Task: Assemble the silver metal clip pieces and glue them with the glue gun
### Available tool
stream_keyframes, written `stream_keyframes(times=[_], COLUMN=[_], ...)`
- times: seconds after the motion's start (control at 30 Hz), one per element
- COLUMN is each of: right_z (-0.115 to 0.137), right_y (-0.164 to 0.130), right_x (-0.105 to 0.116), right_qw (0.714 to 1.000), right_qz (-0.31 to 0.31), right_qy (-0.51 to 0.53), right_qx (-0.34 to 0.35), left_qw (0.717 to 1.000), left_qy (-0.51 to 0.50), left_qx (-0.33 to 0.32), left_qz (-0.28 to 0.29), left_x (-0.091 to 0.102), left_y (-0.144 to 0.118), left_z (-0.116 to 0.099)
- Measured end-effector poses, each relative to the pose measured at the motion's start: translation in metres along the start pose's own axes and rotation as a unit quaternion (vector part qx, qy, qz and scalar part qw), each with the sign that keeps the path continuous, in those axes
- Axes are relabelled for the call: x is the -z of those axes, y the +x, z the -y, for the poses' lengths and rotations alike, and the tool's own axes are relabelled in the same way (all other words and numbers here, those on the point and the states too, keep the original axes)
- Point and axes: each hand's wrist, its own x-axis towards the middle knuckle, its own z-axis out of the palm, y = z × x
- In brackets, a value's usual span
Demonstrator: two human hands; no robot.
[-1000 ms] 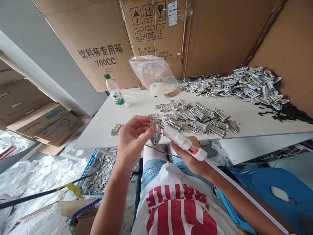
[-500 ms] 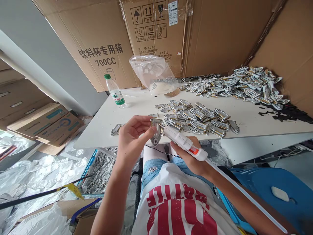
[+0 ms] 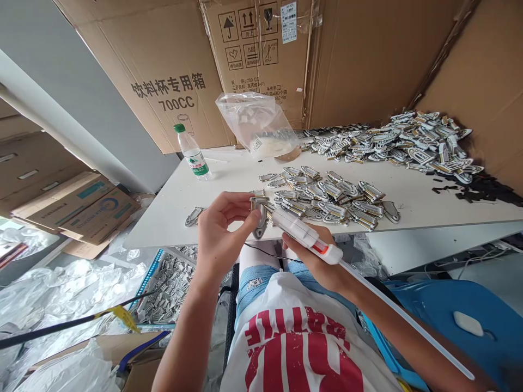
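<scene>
Head view: the left hand (image 3: 218, 234) pinches a small silver shield-shaped metal clip (image 3: 259, 218) between thumb and fingers, just off the near edge of the white table (image 3: 229, 179). The right hand (image 3: 316, 261) is closed around a white glue gun with a red switch (image 3: 304, 235), its nozzle touching the clip's upper end; a translucent glue stick (image 3: 408, 321) trails from its rear. A loose heap of matching silver clips (image 3: 327, 196) lies on the table just beyond. A clear plastic bottle with a green cap (image 3: 190, 151) stands further left.
</scene>
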Motion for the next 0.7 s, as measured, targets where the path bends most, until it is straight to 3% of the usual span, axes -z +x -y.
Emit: stream_keyframes(times=[0.47, 0.7], right_z=[-0.0050, -0.0064], right_y=[0.0010, 0.0012], right_x=[0.0013, 0.0010], right_qw=[0.998, 0.995], right_qz=[-0.027, -0.015], right_qy=[-0.008, 0.038], right_qx=[-0.056, -0.089], left_qw=[0.995, 0.990], left_qy=[0.082, 0.109], left_qx=[-0.056, -0.078], left_qz=[-0.033, -0.034], left_x=[-0.0027, -0.0034], left_y=[-0.0010, -0.0016], left_z=[0.0004, -0.0007])
